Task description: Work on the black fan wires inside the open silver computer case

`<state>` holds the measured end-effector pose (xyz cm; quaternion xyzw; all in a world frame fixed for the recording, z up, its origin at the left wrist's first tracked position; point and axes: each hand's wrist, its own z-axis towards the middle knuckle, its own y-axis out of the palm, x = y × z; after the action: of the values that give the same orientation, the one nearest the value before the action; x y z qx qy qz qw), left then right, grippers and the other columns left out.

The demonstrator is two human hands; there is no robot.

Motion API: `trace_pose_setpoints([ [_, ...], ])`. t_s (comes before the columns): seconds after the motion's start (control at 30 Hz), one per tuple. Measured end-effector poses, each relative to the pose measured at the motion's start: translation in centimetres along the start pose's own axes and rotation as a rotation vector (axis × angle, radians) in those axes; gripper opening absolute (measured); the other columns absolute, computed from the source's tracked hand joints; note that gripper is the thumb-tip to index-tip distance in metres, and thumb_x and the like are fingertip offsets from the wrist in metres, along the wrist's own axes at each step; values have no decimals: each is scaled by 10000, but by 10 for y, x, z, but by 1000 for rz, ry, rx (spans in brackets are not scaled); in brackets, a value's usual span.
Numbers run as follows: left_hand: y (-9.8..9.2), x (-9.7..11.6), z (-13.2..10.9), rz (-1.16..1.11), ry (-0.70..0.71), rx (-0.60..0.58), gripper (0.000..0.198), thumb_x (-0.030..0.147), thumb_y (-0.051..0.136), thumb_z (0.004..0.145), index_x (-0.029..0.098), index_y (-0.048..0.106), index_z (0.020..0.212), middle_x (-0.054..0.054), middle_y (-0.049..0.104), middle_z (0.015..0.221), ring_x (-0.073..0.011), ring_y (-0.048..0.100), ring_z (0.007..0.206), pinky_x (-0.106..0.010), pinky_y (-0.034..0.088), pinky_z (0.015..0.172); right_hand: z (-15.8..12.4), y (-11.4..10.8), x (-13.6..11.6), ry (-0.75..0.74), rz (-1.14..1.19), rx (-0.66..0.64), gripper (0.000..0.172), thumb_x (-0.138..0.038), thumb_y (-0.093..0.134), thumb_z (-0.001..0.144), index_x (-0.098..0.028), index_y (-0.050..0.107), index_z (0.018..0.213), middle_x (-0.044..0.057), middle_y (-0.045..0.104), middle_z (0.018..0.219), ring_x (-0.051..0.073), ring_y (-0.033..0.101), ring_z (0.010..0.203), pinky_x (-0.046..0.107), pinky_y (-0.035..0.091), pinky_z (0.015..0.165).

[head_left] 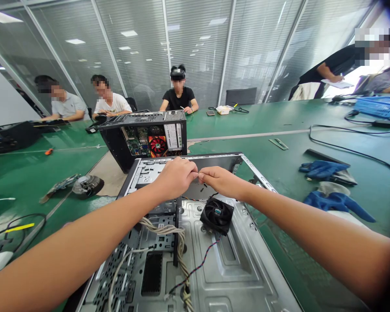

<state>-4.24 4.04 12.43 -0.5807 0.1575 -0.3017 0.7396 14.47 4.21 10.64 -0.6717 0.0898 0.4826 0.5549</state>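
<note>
An open metal computer case [240, 277] lies in front of me. Over its far part, my left hand [178, 175] and my right hand [219, 181] meet fingertip to fingertip. Both are closed in a pinch; whatever sits between the fingers is too small to make out. Below my right hand, a black case fan [217, 215] rests on the case's metal floor, its thin twisted fan wire [202, 263] trailing toward me. A bundle of beige cables [181, 242] runs past the drive cage [164, 236] on the left.
Behind stands a second computer case [143, 123] with a red-and-black fan. Blue gloves [336, 201] lie right, near a black cable [354, 151]. A CPU cooler [87, 186] sits left on the green table [221, 130]. Several people are around the table's far side.
</note>
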Motion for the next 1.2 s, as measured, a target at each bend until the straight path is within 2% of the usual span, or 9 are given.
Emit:
trace_pose_setpoints([
  [0.27,-2,-1,0,-88,9,6,186,267,488,918,175,642,870,-45,677,883,-207,528,849,-340,389,784,-1,0,-1,25,46,-3,236,-270,419,904,-180,549,729,-27,431,629,117,367,580,280,304,595],
  [0.5,-2,-3,0,-132,3,24,161,259,503,908,178,635,864,-36,663,856,-201,528,832,-334,386,761,-3,2,-2,141,376,-59,224,-280,416,908,-184,543,751,-68,314,543,94,274,480,257,241,488],
  [0.67,-3,-4,-1,-190,7,37,131,234,518,890,186,639,874,-25,657,833,-192,543,825,-333,390,767,-5,1,-7,214,569,-112,191,-263,446,886,-173,558,760,-75,280,538,82,234,463,250,210,466],
  [0.9,-5,-5,-1,-235,12,46,119,219,528,877,189,642,889,-21,652,829,-181,554,821,-324,394,768,-6,0,-6,226,668,-141,149,-218,466,851,-164,591,789,-57,367,545,77,257,453,254,237,475],
  [1.2,-5,-5,-1,-212,34,25,169,233,475,895,181,630,852,-29,656,826,-180,541,806,-324,390,766,-5,0,-2,181,611,-187,132,-271,512,875,-160,578,847,-44,481,616,64,296,469,245,243,492],
])
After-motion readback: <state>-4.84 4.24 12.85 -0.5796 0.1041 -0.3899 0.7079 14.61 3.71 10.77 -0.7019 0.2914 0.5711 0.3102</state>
